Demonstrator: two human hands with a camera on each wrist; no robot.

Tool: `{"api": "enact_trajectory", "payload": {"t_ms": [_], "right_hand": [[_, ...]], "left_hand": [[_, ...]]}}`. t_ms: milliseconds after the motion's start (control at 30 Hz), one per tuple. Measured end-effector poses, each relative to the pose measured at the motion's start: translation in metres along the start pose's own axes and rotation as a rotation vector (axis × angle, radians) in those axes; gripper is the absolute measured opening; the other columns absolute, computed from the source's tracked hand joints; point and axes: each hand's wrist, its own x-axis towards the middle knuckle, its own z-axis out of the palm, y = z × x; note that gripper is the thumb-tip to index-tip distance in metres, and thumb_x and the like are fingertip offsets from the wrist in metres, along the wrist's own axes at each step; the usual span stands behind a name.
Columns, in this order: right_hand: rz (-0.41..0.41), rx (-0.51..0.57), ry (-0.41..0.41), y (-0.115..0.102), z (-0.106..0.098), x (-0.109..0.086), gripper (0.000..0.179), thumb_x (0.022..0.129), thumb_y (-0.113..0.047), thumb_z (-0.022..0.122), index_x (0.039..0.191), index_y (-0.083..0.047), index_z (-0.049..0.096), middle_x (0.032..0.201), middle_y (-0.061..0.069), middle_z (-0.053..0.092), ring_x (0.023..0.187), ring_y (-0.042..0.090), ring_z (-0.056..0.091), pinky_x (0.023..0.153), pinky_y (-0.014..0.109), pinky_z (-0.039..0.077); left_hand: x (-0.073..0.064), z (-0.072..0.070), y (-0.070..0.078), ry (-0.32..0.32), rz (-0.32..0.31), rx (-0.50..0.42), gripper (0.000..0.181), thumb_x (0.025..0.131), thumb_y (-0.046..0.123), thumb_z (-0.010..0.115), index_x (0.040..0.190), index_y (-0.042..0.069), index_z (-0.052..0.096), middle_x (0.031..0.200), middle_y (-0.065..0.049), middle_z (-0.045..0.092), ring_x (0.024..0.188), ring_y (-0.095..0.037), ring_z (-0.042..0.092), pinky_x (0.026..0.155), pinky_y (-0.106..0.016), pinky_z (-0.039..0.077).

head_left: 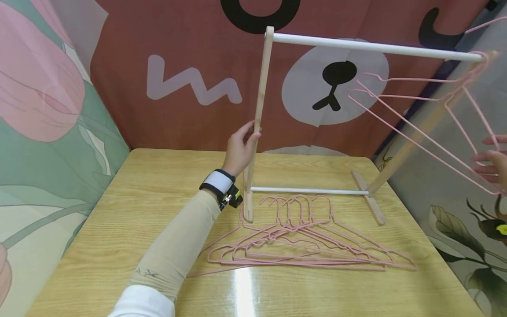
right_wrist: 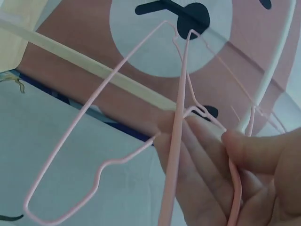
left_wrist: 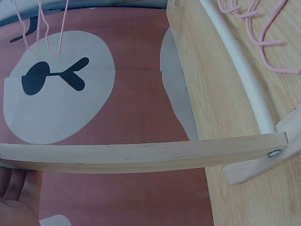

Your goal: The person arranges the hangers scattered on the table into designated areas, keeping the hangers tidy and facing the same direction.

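Observation:
My left hand (head_left: 240,149) grips the near-left wooden upright (head_left: 263,83) of a clothes rack, thumb on one side and fingers behind. At the right edge, my right hand (head_left: 493,165) holds a pink hanger (head_left: 420,137); in the right wrist view the thumb presses its pink wire (right_wrist: 235,181) against the fingers. Pink hangers overlap at the right end of the rack's white top bar (head_left: 376,47); which hooks sit over it I cannot tell. Several more pink hangers (head_left: 309,264) lie overlapping on the table in front of the rack.
The rack stands on the wooden table (head_left: 158,198), on wooden feet (head_left: 368,198) joined by a white lower bar (head_left: 309,190). Behind it hangs a red-brown cloth (head_left: 190,44) with a bear face. Patterned cloth (head_left: 47,154) borders the left side.

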Motion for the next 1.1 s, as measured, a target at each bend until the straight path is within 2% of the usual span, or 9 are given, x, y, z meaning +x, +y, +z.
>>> {"api": "enact_trajectory", "payload": {"t_ms": [67,167,300,367,467,667,800,933,1100], "right_hand": [[-0.037,-0.176,0.048,-0.009,0.013,-0.003,0.030,0.106,-0.005,0.047,0.121,-0.029,0.058,0.082,-0.032,0.068,0.061,-0.011,0.064,0.047,0.009,0.046],[-0.048,-0.302,0.031,0.015,0.003,0.006,0.034,0.106,-0.004,0.047,0.125,-0.030,0.058,0.081,-0.037,0.064,0.061,-0.013,0.062,0.045,0.009,0.046],[-0.052,-0.336,0.000,0.067,-0.022,0.023,0.033,0.108,-0.009,0.047,0.131,-0.030,0.059,0.080,-0.036,0.064,0.059,-0.010,0.063,0.044,0.011,0.047],[-0.032,-0.335,-0.004,0.070,-0.023,0.025,0.031,0.108,-0.008,0.046,0.132,-0.023,0.059,0.077,-0.027,0.068,0.057,-0.009,0.063,0.044,0.012,0.048],[-0.018,-0.325,-0.010,0.044,-0.006,0.016,0.031,0.108,-0.005,0.043,0.120,-0.028,0.061,0.074,-0.025,0.068,0.057,-0.011,0.062,0.045,0.010,0.047],[0.086,-0.365,-0.062,-0.052,0.052,-0.017,0.047,0.104,0.005,0.037,0.102,-0.041,0.049,0.069,-0.035,0.056,0.055,-0.015,0.057,0.047,0.007,0.046],[0.124,-0.475,-0.072,-0.071,0.066,-0.025,0.040,0.105,0.004,0.037,0.103,-0.034,0.049,0.069,-0.039,0.050,0.054,-0.017,0.053,0.048,0.007,0.046],[0.141,-0.566,-0.089,-0.071,0.068,-0.025,0.017,0.105,0.004,0.038,0.117,0.003,0.050,0.068,-0.026,0.057,0.054,-0.018,0.051,0.049,0.008,0.047],[0.163,-0.662,-0.115,-0.069,0.067,-0.027,0.032,0.101,0.009,0.040,0.131,0.020,0.038,0.081,0.037,0.063,0.056,-0.018,0.047,0.048,0.008,0.046]], "left_hand": [[0.000,0.000,0.000,0.000,0.005,-0.004,0.040,0.104,0.011,0.058,0.141,-0.005,0.056,0.125,-0.021,0.068,0.114,-0.029,0.066,0.098,-0.036,0.053],[0.000,0.000,-0.001,-0.001,0.011,-0.012,0.040,0.103,0.010,0.059,0.140,-0.005,0.056,0.124,-0.023,0.068,0.114,-0.032,0.066,0.098,-0.038,0.053],[0.000,0.000,-0.001,-0.001,0.007,-0.014,0.040,0.103,0.010,0.059,0.141,-0.005,0.056,0.125,-0.022,0.068,0.114,-0.031,0.066,0.099,-0.039,0.053],[0.000,0.000,0.000,-0.001,0.001,-0.009,0.041,0.104,0.011,0.059,0.141,-0.005,0.055,0.125,-0.021,0.068,0.114,-0.030,0.066,0.098,-0.039,0.053],[0.000,-0.001,0.000,0.000,-0.005,-0.001,0.040,0.104,0.010,0.058,0.141,-0.004,0.055,0.125,-0.022,0.068,0.114,-0.029,0.066,0.098,-0.038,0.053],[-0.001,-0.001,0.002,0.001,-0.015,0.018,0.040,0.104,0.012,0.058,0.142,-0.003,0.056,0.125,-0.019,0.068,0.113,-0.027,0.066,0.096,-0.036,0.054],[0.000,-0.001,0.002,0.002,-0.013,0.019,0.039,0.104,0.010,0.058,0.141,-0.003,0.056,0.126,-0.018,0.069,0.114,-0.027,0.067,0.097,-0.036,0.054],[0.000,0.000,0.002,0.003,-0.013,0.021,0.040,0.103,0.010,0.059,0.141,-0.003,0.056,0.125,-0.018,0.069,0.114,-0.027,0.067,0.096,-0.036,0.054],[0.000,0.000,0.001,0.001,-0.013,0.024,0.042,0.104,0.013,0.058,0.142,-0.003,0.055,0.125,-0.017,0.069,0.114,-0.027,0.067,0.095,-0.036,0.055]]}}
